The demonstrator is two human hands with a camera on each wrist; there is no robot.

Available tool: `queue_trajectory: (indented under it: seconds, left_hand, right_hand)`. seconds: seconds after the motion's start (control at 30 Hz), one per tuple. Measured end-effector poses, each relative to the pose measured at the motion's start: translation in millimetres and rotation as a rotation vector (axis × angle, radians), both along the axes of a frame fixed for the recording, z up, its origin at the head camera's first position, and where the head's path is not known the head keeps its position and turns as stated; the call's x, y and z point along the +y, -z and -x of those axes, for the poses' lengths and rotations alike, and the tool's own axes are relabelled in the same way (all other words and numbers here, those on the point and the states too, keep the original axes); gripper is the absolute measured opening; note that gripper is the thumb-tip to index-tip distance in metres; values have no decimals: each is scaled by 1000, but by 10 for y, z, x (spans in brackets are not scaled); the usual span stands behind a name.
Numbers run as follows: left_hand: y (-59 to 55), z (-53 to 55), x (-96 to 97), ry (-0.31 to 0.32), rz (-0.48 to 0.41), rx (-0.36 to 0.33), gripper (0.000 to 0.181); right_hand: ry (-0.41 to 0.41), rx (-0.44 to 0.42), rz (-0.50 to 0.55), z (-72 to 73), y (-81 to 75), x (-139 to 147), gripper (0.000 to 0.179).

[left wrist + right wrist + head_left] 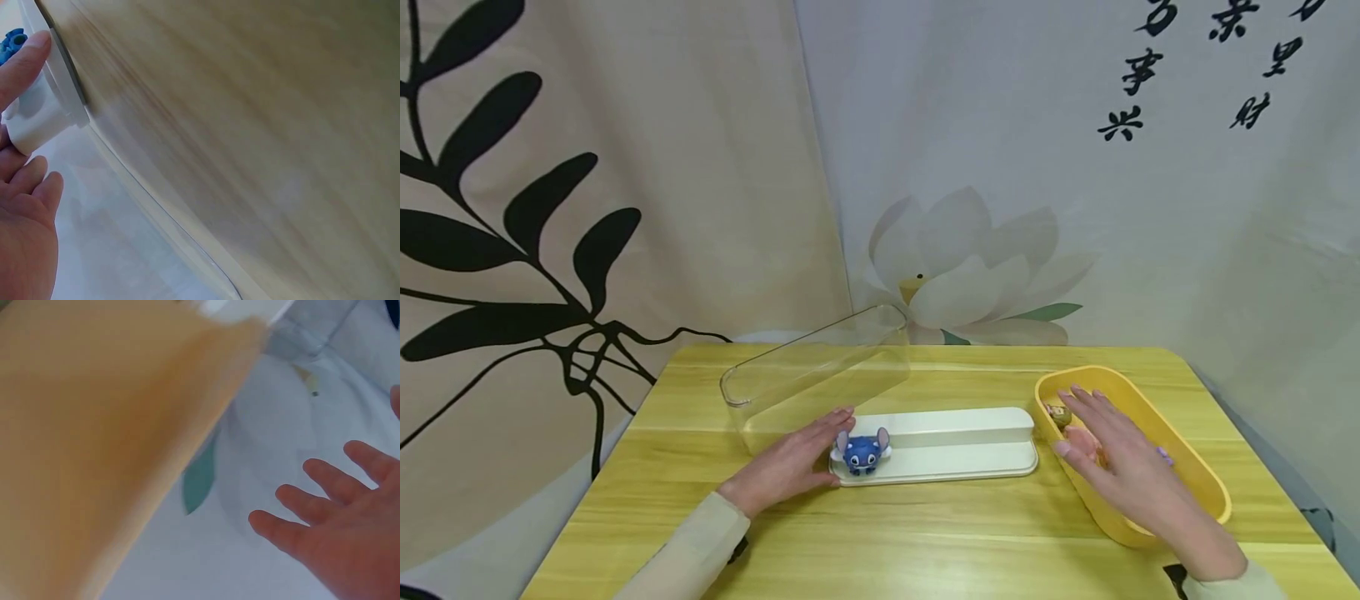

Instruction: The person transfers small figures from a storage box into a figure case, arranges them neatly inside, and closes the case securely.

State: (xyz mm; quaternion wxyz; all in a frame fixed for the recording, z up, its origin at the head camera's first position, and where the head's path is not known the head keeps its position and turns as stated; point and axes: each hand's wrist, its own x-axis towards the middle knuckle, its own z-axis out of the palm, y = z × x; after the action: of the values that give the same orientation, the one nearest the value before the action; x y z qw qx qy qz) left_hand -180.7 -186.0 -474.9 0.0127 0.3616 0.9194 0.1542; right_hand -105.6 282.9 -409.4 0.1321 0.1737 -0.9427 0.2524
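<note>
My left hand (793, 465) holds the left end of a white two-step display base (955, 458). In the left wrist view its thumb (28, 62) lies at one edge of the base and the fingers bend about the other side. A small blue big-eared figurine (861, 452) stands on the lower step, close to that hand. Over a yellow basket (1180, 467), my right hand (1123, 467) is spread with straight fingers, nothing in its grasp. Beneath it, a brown-gold figurine (1059, 415) and a pink piece (1081, 442) show partly; the hand hides other contents.
Behind the base, a clear plastic cover (820, 375) leans across the back left of the wooden table (925, 533). A purple piece (1165, 456) peeks out beside the right hand inside the basket. A printed curtain (970, 167) hangs along the table's back edge.
</note>
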Motion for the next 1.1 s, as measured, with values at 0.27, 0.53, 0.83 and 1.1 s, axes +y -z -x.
queue_trajectory:
  seconds: [0.27,0.53,0.83,1.1]
  left_hand:
    - [-15,-11,-14,-6,-11,-6,94]
    - [-14,-13,-24,-10,1,6,94]
    - [-26,-29,-8,-23,-1,-22,93]
    - [-20,-15,2,-19,11,-8,93]
  right_hand:
    - [54,-128,-20,100,87,260,62]
    - [44,-175,-63,152,162,410,65]
    - [13,-133,-65,234,257,421,57]
    - [-45,-43,-91,309,384,437,43]
